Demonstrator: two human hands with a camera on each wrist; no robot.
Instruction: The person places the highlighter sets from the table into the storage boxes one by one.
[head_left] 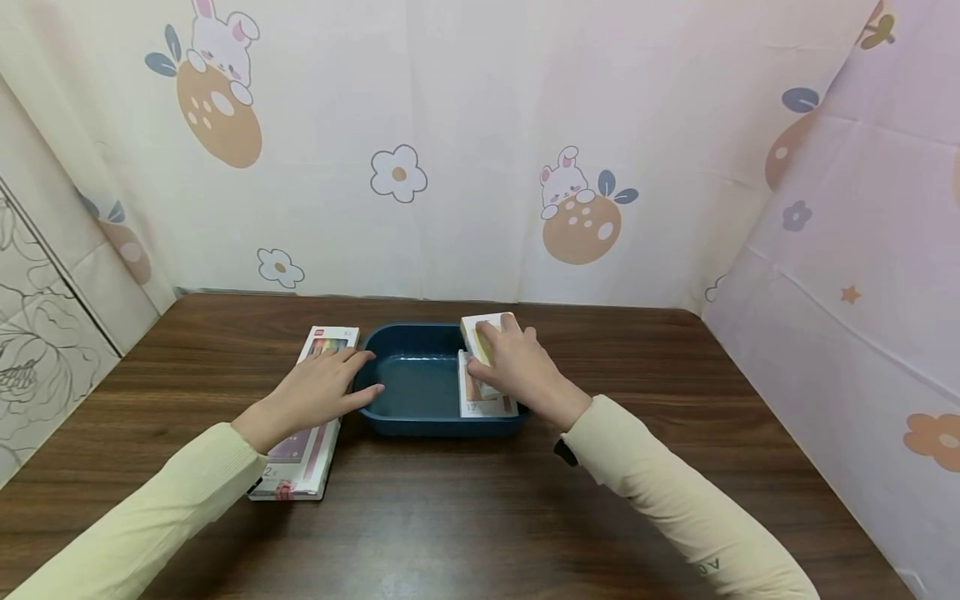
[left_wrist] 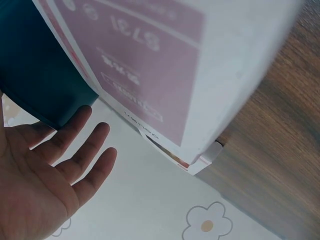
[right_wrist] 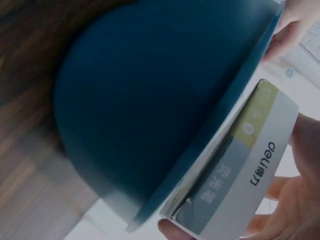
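A dark blue plastic bin (head_left: 416,385) sits near the middle of the table. My right hand (head_left: 517,360) grips a small white, yellow and grey deli highlighter box (right_wrist: 255,160) over the bin's right end. Beneath it, a flat white box with an orange picture (head_left: 491,408) lies at that end of the bin. At the bin's left rim is my left hand (head_left: 322,387), its fingers spread and holding nothing; whether it touches the rim I cannot tell. Partly covered by this hand and arm, a long white box with a pink panel and coloured pencils pictured on it (head_left: 309,462) lies left of the bin.
The dark brown wooden table (head_left: 465,517) runs back to a pale curtain (head_left: 480,100) printed with rabbits and flowers. More curtain (head_left: 840,350) hangs along the right side. A patterned white panel (head_left: 45,350) stands at the left.
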